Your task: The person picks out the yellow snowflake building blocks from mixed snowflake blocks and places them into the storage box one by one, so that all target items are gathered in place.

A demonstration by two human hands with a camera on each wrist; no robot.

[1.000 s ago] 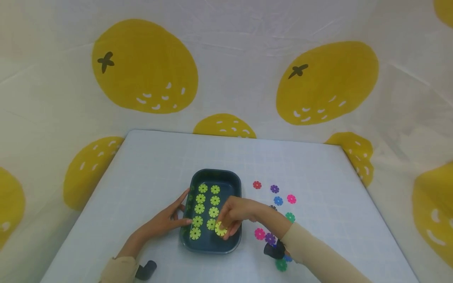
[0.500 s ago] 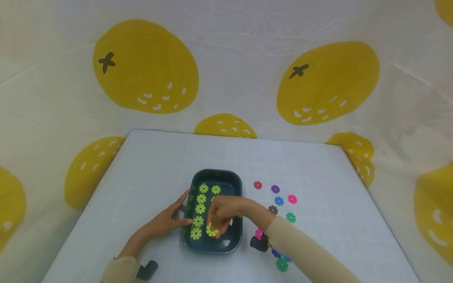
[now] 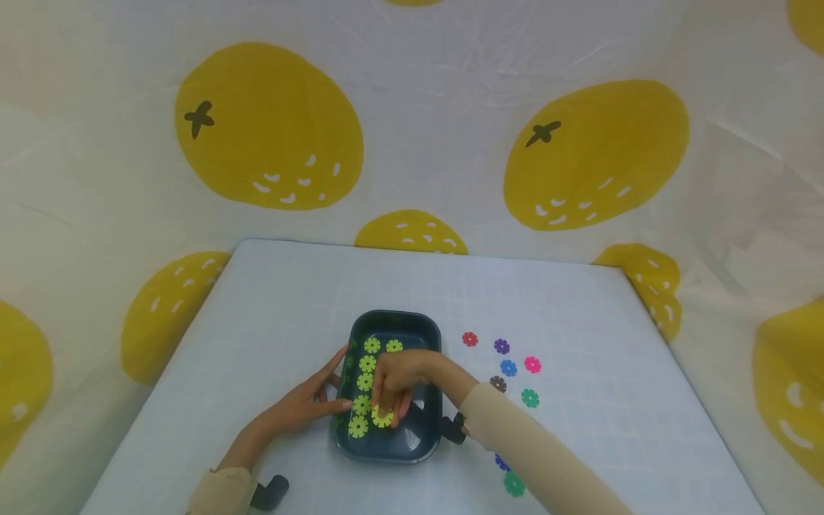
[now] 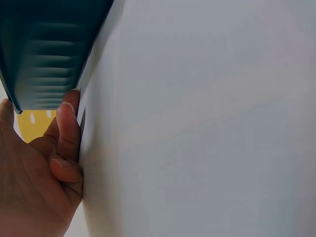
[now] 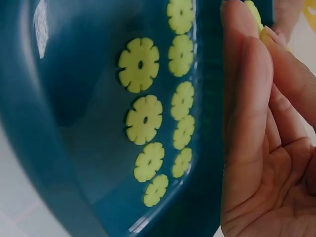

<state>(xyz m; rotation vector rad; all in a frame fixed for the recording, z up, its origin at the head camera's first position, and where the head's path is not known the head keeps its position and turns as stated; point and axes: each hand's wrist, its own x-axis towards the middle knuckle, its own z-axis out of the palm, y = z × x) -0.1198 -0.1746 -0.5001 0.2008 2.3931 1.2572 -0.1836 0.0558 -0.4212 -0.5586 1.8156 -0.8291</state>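
A dark teal tray (image 3: pixel 373 456) lies on the table, holding two columns of yellow-green flower-shaped discs (image 5: pixel 139 65). Over its lower middle, my right hand (image 3: pixel 402 375) pinches another yellow-green disc (image 3: pixel 383 418) between thumb and fingers. That disc sits beside the lowest one of the left column; whether it touches the tray floor cannot be told. In the head view the hand hides part of the second column. My left hand (image 3: pixel 299 408) touches the tray's left side, thumb at the rim and forefinger stretched along the edge. Its other fingers rest low beside the tray wall (image 4: pixel 54 64).
Loose flower discs in other colours, such as a red one (image 3: pixel 470 339), a pink one (image 3: pixel 532 365) and a green one (image 3: pixel 514 484), lie right of the tray. My right sleeve (image 3: pixel 534 443) covers part of that area. A fruit-patterned cloth (image 3: pixel 438 143) hangs behind the table.
My right hand has moved left across the tray, carrying the disc from beside the second column to near the left column's lowest disc. The left hand stays put.
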